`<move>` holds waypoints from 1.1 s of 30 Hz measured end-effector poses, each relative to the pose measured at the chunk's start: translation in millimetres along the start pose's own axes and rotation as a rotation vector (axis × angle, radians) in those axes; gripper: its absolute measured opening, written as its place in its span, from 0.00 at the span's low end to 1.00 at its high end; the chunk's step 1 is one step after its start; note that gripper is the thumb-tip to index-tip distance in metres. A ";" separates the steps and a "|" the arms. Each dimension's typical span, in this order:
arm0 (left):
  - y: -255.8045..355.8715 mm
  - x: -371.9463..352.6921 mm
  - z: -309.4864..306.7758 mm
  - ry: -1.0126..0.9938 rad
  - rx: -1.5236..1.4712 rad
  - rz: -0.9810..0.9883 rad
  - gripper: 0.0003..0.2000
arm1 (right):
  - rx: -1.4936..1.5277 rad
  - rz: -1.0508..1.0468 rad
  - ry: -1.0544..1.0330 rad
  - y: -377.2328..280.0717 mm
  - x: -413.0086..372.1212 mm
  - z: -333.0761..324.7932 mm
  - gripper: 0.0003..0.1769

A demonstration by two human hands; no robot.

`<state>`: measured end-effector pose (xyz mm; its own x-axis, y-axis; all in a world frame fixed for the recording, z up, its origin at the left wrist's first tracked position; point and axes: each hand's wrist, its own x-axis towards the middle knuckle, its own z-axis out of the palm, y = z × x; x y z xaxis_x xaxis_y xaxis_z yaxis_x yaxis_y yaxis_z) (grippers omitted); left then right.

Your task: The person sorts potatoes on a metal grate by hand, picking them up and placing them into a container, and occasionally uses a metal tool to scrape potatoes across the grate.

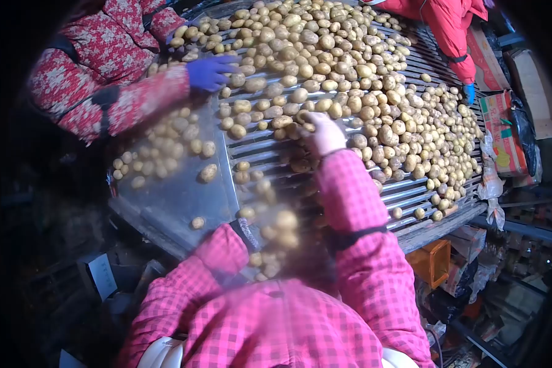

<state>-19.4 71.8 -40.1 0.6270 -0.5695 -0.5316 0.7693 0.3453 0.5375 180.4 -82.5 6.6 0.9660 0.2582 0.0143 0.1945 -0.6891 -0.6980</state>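
Potatoes [405, 132] are heaped across a slatted metal table [257, 148]. My right hand [326, 132] reaches over the slats, its fingers curled on a potato [306, 118] at the near side of the heap. At the near edge my left hand [246, 234] is low beside several blurred potatoes [282, 228]; only its dark wrist edge shows clearly, and its fingers are hidden or smeared. Pink checked sleeves cover both my arms.
A smooth metal plate [184, 193] with more potatoes adjoins the slats at left. A co-worker's purple-gloved hand [211, 72] reaches in there. Another person's red sleeve [451, 40] is at the far right. Cardboard boxes [503, 132] and an orange crate [432, 262] stand right.
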 end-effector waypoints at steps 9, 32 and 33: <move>-3.2 3.3 6.3 -0.031 0.046 0.009 0.22 | 0.864 0.314 -0.193 41.1 -28.4 -32.0 0.28; -6.2 -20.7 10.1 -0.012 0.122 0.088 0.22 | 1.366 0.398 0.235 69.3 -297.5 -135.1 0.29; -6.5 -23.4 8.4 0.002 0.108 0.097 0.22 | 1.376 0.399 0.311 83.9 -341.9 -140.7 0.30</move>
<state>-40.1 76.6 -25.7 0.6981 -0.5355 -0.4753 0.6876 0.3162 0.6536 -109.6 -323.9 43.8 0.9474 -0.0670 -0.3131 -0.2285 0.5435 -0.8077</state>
